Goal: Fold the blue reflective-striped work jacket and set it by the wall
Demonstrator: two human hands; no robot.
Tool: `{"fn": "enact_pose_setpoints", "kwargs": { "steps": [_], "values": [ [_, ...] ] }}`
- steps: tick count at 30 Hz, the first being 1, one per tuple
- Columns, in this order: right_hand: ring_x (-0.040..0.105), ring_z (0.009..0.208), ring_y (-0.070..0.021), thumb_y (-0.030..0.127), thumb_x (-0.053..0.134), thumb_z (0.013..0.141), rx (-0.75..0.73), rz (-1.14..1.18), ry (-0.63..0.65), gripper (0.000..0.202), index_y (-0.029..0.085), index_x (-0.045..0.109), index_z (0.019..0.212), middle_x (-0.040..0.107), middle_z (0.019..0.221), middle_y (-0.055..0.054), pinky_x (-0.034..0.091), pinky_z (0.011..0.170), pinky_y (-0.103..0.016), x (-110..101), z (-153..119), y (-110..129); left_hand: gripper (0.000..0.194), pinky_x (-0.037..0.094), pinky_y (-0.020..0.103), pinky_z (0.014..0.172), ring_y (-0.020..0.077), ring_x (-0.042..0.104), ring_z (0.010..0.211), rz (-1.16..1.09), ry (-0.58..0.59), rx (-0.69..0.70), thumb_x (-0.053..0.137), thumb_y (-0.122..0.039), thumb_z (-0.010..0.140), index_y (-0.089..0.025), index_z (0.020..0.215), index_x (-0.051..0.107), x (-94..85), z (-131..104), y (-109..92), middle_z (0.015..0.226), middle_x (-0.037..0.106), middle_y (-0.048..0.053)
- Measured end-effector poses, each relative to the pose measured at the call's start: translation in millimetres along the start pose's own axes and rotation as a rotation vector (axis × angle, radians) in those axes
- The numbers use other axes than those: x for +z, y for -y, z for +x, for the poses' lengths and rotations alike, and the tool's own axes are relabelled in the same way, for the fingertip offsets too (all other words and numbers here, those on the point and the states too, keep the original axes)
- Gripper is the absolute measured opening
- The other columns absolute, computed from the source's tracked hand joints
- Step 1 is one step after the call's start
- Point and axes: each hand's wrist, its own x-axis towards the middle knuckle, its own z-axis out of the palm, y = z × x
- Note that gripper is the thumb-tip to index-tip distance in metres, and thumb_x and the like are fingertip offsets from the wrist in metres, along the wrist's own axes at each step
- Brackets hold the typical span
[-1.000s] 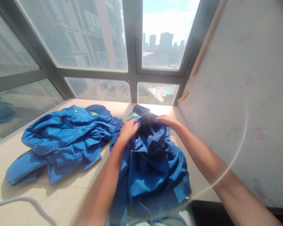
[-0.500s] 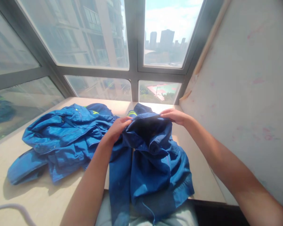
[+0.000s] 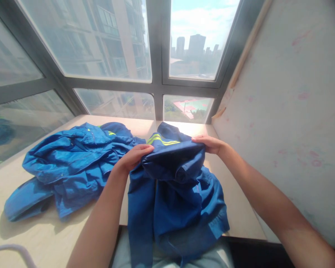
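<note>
A blue jacket [image 3: 181, 208] with yellow-green reflective stripes lies in front of me, its lower part hanging over the near edge onto my lap. My left hand [image 3: 136, 154] pinches the upper left of its folded-over top. On the opposite side, my right hand [image 3: 208, 143] grips the upper right corner, thumb on the cloth. Between both hands the fabric is stretched and slightly raised, with the stripes showing just behind it. One sleeve hangs down at the left. The fingers beneath the cloth are partly hidden.
A second blue garment [image 3: 72, 156] lies crumpled to the left on the pale wooden surface [image 3: 80, 238]. A light cable [image 3: 13, 247] curves in at the lower left. Grey-framed windows [image 3: 156, 83] stand at the back, and a marked white wall [image 3: 296, 111] on the right.
The top edge of the jacket has come toward me and down, narrowing its dark opening. More of the reflective stripes now show behind it. Both hands keep hold; the left has shifted slightly left and lower.
</note>
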Motion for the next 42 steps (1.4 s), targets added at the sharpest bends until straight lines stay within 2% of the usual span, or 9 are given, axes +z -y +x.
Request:
{"fn": "enact_pose_setpoints", "kwargs": {
  "steps": [5, 11, 17, 25, 28, 33, 37, 39, 42],
  "values": [
    [0.065, 0.066, -0.0144, 0.025, 0.072, 0.079, -0.173, 0.243, -0.156, 0.018, 0.019, 0.072, 0.097, 0.073, 0.080, 0.000, 0.051, 0.058, -0.024, -1, 5, -10, 0.024, 0.047, 0.019, 0.048, 0.0114, 0.061, 0.056, -0.304, -0.231, 0.065, 0.075, -0.016, 0.073, -0.012, 0.097, 0.076, 5.9, 20, 13, 0.075, 0.072, 0.004],
    [0.065, 0.067, -0.0133, 0.024, 0.066, 0.080, -0.166, 0.504, -0.341, 0.021, 0.022, 0.068, 0.101, 0.072, 0.079, 0.000, 0.052, 0.058, -0.023, -3, 16, -41, 0.029, 0.055, 0.018, 0.064, 0.0100, 0.066, 0.066, -0.597, -0.248, 0.155, 0.063, -0.009, 0.083, -0.017, 0.110, 0.071, 16.8, 24, 34, 0.086, 0.074, 0.003],
    [0.063, 0.062, -0.0142, 0.022, 0.067, 0.077, -0.120, 0.526, -0.437, 0.015, 0.021, 0.063, 0.091, 0.067, 0.070, 0.001, 0.052, 0.054, -0.024, -5, 28, -71, 0.041, 0.058, 0.026, 0.071, 0.0130, 0.068, 0.067, -0.541, -0.370, 0.210, 0.065, -0.013, 0.081, -0.019, 0.121, 0.064, 27.7, 33, 51, 0.085, 0.072, 0.002],
    [0.068, 0.073, -0.0155, 0.024, 0.072, 0.075, -0.346, 0.513, -0.377, 0.022, 0.025, 0.057, 0.092, 0.067, 0.075, 0.003, 0.057, 0.071, -0.027, 4, 26, -49, 0.041, 0.055, 0.025, 0.068, 0.0132, 0.067, 0.065, -0.575, -0.402, 0.268, 0.066, -0.016, 0.077, -0.019, 0.117, 0.063, 33.5, 44, 40, 0.079, 0.071, 0.000],
    [0.065, 0.067, -0.0127, 0.022, 0.072, 0.076, -0.414, 0.579, -0.449, 0.024, 0.026, 0.056, 0.093, 0.065, 0.071, 0.007, 0.055, 0.069, -0.024, 5, 30, -47, 0.033, 0.054, 0.027, 0.067, 0.0145, 0.065, 0.065, -0.396, -0.452, 0.260, 0.069, -0.024, 0.076, -0.019, 0.108, 0.066, 29.6, 48, 49, 0.076, 0.070, 0.000],
    [0.065, 0.067, -0.0141, 0.033, 0.065, 0.085, -0.182, 0.516, -0.539, 0.012, 0.024, 0.057, 0.085, 0.066, 0.072, 0.002, 0.054, 0.065, -0.025, -1, 31, -64, 0.031, 0.053, 0.031, 0.083, 0.0206, 0.067, 0.089, -0.140, -0.519, 0.275, 0.075, -0.041, 0.072, -0.016, 0.090, 0.072, 22.2, 48, 71, 0.090, 0.074, 0.005],
    [0.063, 0.062, -0.0161, 0.049, 0.047, 0.096, 0.070, 0.541, -0.534, 0.033, 0.023, 0.058, 0.079, 0.064, 0.067, -0.002, 0.053, 0.058, -0.026, 2, 19, -82, 0.037, 0.051, 0.035, 0.091, 0.0225, 0.066, 0.095, -0.157, -0.527, 0.272, 0.076, -0.047, 0.070, -0.015, 0.089, 0.071, 22.4, 48, 78, 0.095, 0.074, 0.006],
    [0.061, 0.060, -0.0160, 0.049, 0.047, 0.096, 0.068, 0.598, -0.473, 0.034, 0.022, 0.059, 0.078, 0.063, 0.065, -0.002, 0.052, 0.056, -0.026, 6, 13, -88, 0.040, 0.051, 0.036, 0.092, 0.0220, 0.066, 0.094, -0.170, -0.535, 0.275, 0.075, -0.049, 0.069, -0.015, 0.089, 0.069, 24.4, 50, 78, 0.095, 0.073, 0.006],
    [0.061, 0.060, -0.0152, 0.035, 0.060, 0.090, -0.018, 0.631, -0.427, 0.016, 0.022, 0.062, 0.080, 0.064, 0.066, -0.001, 0.054, 0.059, -0.026, 10, 13, -90, 0.039, 0.051, 0.036, 0.093, 0.0208, 0.066, 0.095, -0.162, -0.560, 0.297, 0.073, -0.051, 0.071, -0.016, 0.089, 0.067, 28.2, 53, 78, 0.096, 0.072, 0.006]
  ]
}}
